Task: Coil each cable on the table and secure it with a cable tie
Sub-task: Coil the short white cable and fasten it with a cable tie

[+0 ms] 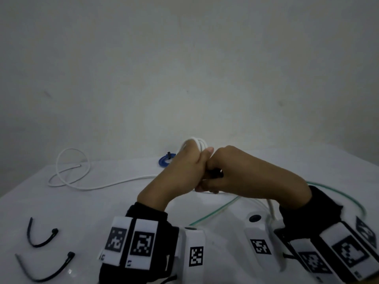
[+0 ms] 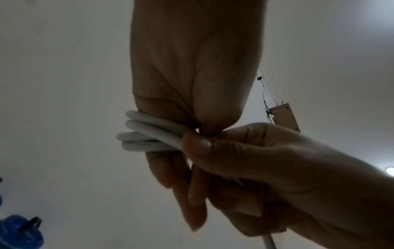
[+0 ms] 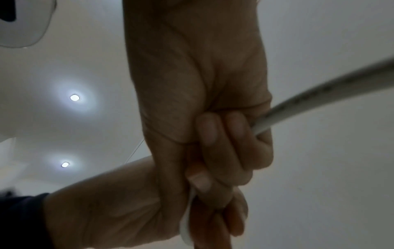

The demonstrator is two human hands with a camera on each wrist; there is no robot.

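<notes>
White cable (image 1: 196, 143) coils in both hands' grip above white table (image 1: 102, 212), pale wall (image 1: 184, 68) behind.

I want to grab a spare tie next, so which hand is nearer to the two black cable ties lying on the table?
Left. The left hand is up at the middle, with the black cable ties lying on its side, nearer the viewer; the right hand is on its far side.

Dim, soft pictures; two ceiling lights (image 3: 74, 97) glare, edges curved, close cable blurred.
</notes>
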